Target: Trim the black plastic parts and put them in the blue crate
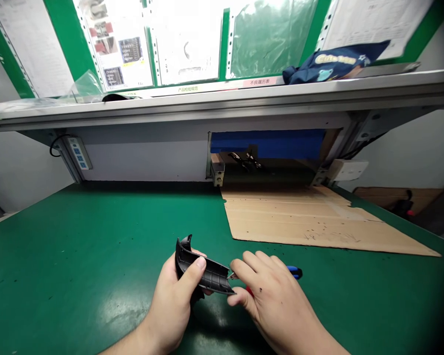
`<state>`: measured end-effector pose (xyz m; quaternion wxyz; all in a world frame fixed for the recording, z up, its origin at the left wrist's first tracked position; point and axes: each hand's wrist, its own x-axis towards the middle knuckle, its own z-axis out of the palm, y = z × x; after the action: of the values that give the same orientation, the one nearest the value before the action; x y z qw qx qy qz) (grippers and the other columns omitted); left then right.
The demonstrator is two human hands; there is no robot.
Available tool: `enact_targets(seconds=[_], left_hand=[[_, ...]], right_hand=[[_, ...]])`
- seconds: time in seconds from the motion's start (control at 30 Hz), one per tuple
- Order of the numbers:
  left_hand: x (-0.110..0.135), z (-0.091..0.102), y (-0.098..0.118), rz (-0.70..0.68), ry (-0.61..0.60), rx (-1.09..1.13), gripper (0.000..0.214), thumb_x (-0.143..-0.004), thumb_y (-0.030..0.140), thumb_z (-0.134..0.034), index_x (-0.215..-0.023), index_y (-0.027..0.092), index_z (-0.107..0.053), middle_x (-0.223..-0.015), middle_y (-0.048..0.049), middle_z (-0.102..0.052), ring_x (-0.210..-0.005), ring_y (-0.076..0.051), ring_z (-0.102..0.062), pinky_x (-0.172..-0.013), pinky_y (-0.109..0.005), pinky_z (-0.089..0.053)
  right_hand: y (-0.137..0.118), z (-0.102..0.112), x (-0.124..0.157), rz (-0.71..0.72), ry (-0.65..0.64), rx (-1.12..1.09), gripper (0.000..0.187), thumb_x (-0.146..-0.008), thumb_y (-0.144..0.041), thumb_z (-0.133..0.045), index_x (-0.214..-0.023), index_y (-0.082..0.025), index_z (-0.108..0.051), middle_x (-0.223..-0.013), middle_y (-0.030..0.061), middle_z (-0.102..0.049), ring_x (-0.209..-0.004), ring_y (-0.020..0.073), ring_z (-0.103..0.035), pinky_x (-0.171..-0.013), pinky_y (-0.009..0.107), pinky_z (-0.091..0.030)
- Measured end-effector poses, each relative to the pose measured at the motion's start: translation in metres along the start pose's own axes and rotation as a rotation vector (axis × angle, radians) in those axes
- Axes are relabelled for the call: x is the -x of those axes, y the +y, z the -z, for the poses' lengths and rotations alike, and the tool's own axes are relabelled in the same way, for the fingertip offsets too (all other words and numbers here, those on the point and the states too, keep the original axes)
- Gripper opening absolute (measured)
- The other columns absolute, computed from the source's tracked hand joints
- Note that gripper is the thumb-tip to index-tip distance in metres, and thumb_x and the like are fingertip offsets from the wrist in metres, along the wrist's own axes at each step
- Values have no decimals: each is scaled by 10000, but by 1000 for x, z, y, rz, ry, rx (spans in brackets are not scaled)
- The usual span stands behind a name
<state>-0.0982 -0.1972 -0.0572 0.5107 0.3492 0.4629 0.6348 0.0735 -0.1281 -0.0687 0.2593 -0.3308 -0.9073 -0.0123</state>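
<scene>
My left hand (173, 296) grips a curved black plastic part (214, 277), its thumb pressed on the ribbed hollow inside. The part is tilted, with one end curling up at the left. My right hand (270, 286) is closed around a plier-like hand tool (295, 272). A blue grip with a black end sticks out beyond the fingers, and a bit of red shows near the thumb. The tool's small metal tip touches or nearly touches the part's right end; its exact contact cannot be made out. Most of the tool is hidden by my right hand.
A flat cardboard sheet (299, 222) lies on the green tabletop (77, 261), behind my right hand. Dark objects (246, 160) sit in the opening of the back panel. Above runs a shelf edge (170, 106) holding a dark blue bag (336, 61). A power strip (79, 153) is at left.
</scene>
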Motion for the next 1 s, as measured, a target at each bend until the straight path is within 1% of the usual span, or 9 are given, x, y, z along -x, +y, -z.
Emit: enact_targets(seconds=[0.27, 0.47, 0.57, 0.67, 0.73, 0.8, 0.9, 0.97, 1.0], left_hand=[[1, 2, 0, -77, -33, -129, 292, -832, 444, -593, -926, 170, -562, -748, -9, -570, -667, -138, -542, -615, -258, -486], [4, 2, 4, -101, -9, -187, 292, -815, 448, -607, -904, 171, -590, -764, -23, -594, -686, -156, -569, -630, -265, -501], [3, 4, 4, -143, 5, -225, 276, -802, 431, -633, -884, 168, -615, -793, -36, -617, -729, -157, -571, -670, -250, -487], [1, 3, 2, -94, -14, -93, 269, -803, 419, -638, -904, 173, -601, -794, -30, -612, -720, -150, -564, -672, -253, -479], [0, 2, 0, -40, -31, 34, 278, -805, 416, -640, -932, 176, -583, -792, -24, -602, -703, -144, -557, -659, -259, -475], [0, -1, -2, -8, -28, 128, 291, -795, 413, -654, -934, 171, -573, -801, -27, -599, -700, -141, -548, -653, -260, -469], [1, -3, -4, 9, -20, 200, 291, -793, 406, -658, -926, 165, -566, -814, -34, -604, -693, -134, -538, -641, -253, -458], [1, -3, -5, -2, -31, 189, 273, -811, 399, -640, -935, 170, -560, -815, -30, -608, -690, -129, -534, -637, -250, -453], [1, -2, -5, -15, -44, 163, 263, -822, 396, -628, -939, 172, -556, -822, -31, -614, -704, -132, -541, -654, -255, -457]], right_hand=[[1, 2, -2, 44, 21, 9, 598, -952, -609, -120, -682, -200, -461, -667, 5, -489, -609, 168, -363, -589, 316, -177], [2, 1, -1, 37, -59, -21, 598, -946, -625, -132, -665, -200, -445, -646, -4, -512, -590, 158, -396, -584, 306, -205], [3, 1, 0, 49, -132, -123, 627, -900, -691, -117, -656, -201, -421, -622, -16, -500, -575, 150, -406, -579, 293, -232], [3, 1, -1, 15, -167, -368, 622, -850, -749, -141, -658, -205, -373, -629, -30, -468, -581, 141, -419, -565, 268, -271], [0, 0, -1, -48, -112, -503, 611, -832, -769, -178, -694, -213, -390, -683, -24, -476, -622, 147, -442, -571, 260, -301], [-4, 0, -2, -93, -29, -538, 626, -816, -784, -183, -769, -218, -446, -754, -5, -499, -674, 165, -457, -605, 271, -332], [-11, -2, -2, -125, 68, -483, 684, -799, -798, -141, -856, -220, -503, -800, 19, -504, -712, 188, -447, -646, 299, -346], [-12, -1, -3, -128, 69, -498, 695, -790, -808, -130, -786, -214, -491, -754, 13, -482, -680, 180, -427, -616, 291, -329], [-12, 0, -3, -109, 19, -550, 682, -796, -805, -135, -732, -210, -464, -721, 2, -464, -655, 168, -417, -593, 279, -317]])
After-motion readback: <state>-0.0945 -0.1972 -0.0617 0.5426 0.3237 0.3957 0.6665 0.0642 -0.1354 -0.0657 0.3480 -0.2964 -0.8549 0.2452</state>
